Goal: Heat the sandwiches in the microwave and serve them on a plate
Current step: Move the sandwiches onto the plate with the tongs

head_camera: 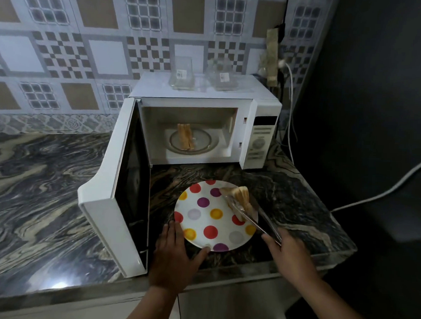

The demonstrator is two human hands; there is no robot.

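2 toasted sandwich pieces are in view; 1 toasted sandwich on the turntable (186,137) stands on edge on the round glass turntable (200,144) inside the white microwave oven (206,125), left of the turntable's middle; the other toasted sandwich in the tongs (242,198) is over the right rim of the round white plate with red, yellow, purple and grey dots (211,215); whether it touches the plate I cannot tell. The microwave's white door with a dark window (122,194) is swung wide open to the left, reaching toward the front edge of the swirled dark marble counter (48,189). The plate lies on the counter just in front of the microwave, near the counter's front edge and beside the open door. The left hand (175,256) is closed on the plate's near-left rim, fingers along the edge and thumb on the front rim; the right hand (286,251) is clamped on the handles of the long metal tongs (255,218), whose tips pinch the sandwich; the 2 hands are apart, 1 at each side of the plate. 2 clear glass containers with labels (182,73) sit on top of the microwave near its back edge; a white cable (380,191) runs along the dark wall at the counter's right end.
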